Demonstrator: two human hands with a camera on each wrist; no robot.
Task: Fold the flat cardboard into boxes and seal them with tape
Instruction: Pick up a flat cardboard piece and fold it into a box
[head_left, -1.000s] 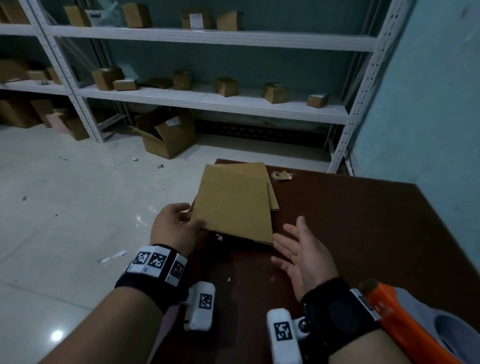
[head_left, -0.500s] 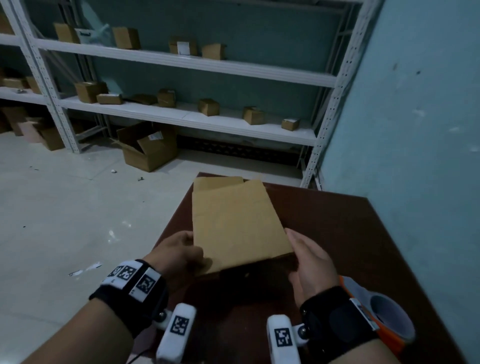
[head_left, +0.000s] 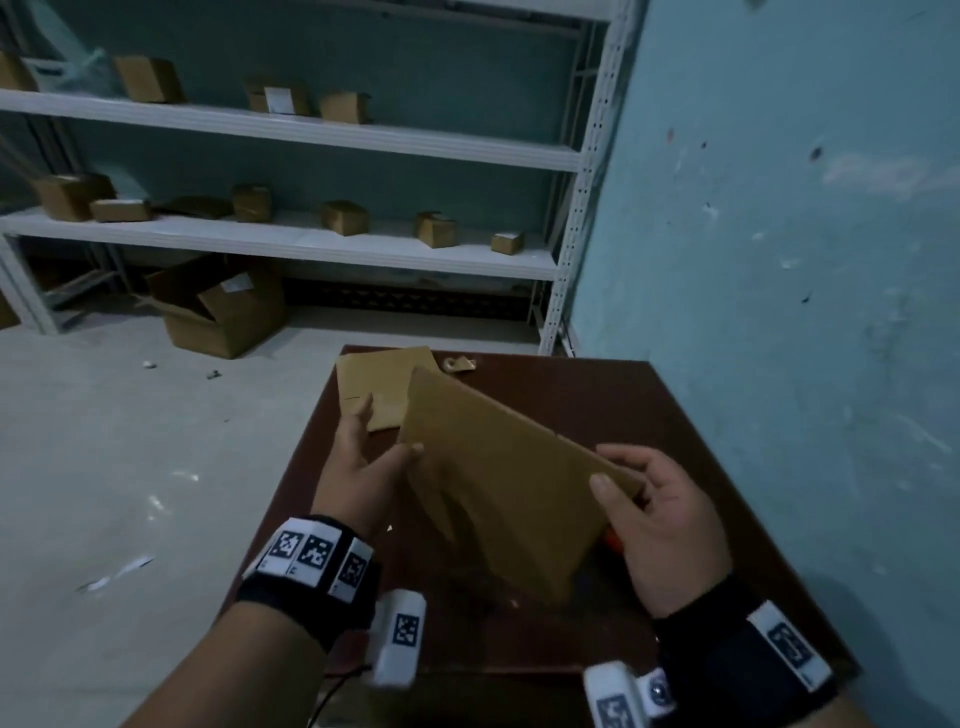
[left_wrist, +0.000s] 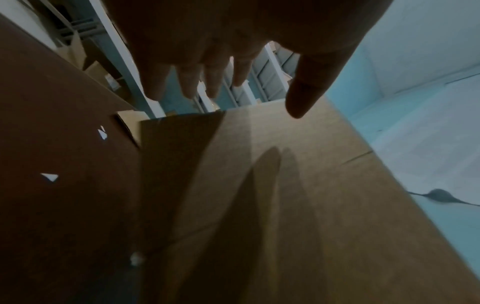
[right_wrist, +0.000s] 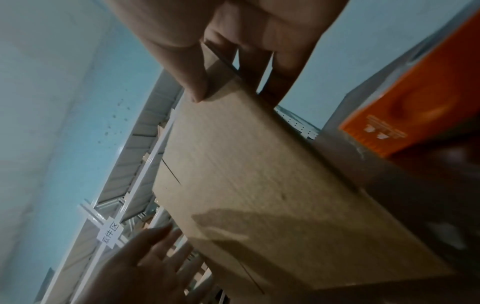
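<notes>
A flat cardboard sheet (head_left: 498, 483) is lifted off the brown table (head_left: 675, 415) and tilted, its near corner pointing down. My right hand (head_left: 639, 483) pinches its right corner, thumb on the near face and fingers behind; the right wrist view shows the same pinch (right_wrist: 228, 78) on the sheet (right_wrist: 259, 185). My left hand (head_left: 374, 447) is at the sheet's left edge with straight fingers, its thumb tip touching the edge. In the left wrist view the left hand's fingers (left_wrist: 187, 82) are spread above the sheet (left_wrist: 285, 185). More flat cardboard (head_left: 379, 384) lies at the table's far left.
An orange tape dispenser (right_wrist: 415, 107) sits on the table under my right hand, mostly hidden behind the sheet in the head view. A tape scrap (head_left: 460, 364) lies at the table's far edge. The blue wall (head_left: 779, 260) is close on the right. White shelves (head_left: 311, 244) and an open box (head_left: 223, 312) stand beyond.
The sheet has come up off the stack and tilted steeply. My right hand went from open beside it to pinching its right corner. My left hand eased to straight fingers at the left edge.
</notes>
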